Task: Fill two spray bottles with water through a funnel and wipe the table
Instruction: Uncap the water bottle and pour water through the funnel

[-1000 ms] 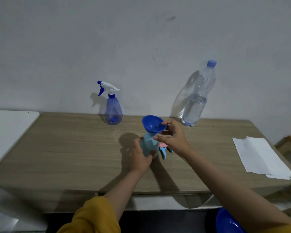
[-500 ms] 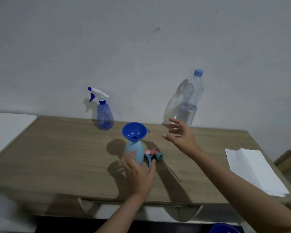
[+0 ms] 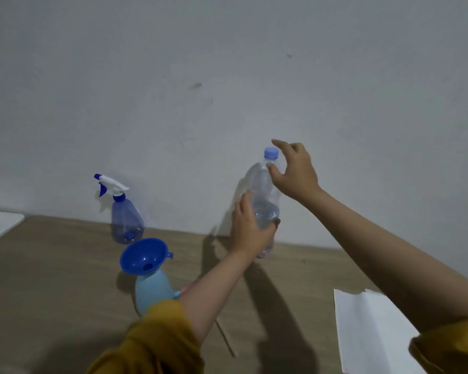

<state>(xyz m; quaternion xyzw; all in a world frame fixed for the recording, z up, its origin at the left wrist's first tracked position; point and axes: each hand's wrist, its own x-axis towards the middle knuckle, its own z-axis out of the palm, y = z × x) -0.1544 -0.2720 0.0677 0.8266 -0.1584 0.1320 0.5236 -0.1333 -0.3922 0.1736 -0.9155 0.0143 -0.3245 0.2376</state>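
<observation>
clear plastic water bottle with a blue cap [image 3: 265, 195] stands at the counter's [image 3: 52, 265] back, your left hand [image 3: 250, 230] curled round its body, right hand [image 3: 295, 171] spread by the cap, so unscrew it next and pour into the blue funnel [image 3: 143, 256] on the pale blue spray bottle [image 3: 153, 290].

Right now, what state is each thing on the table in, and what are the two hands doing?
water bottle: upright, cap on, part full
left hand: grip round the water bottle's body
right hand: open, fingers at the cap
light blue spray bottle: top off, funnel in its neck
dark blue spray bottle: upright, sprayer on
paper towel: flat, untouched
</observation>
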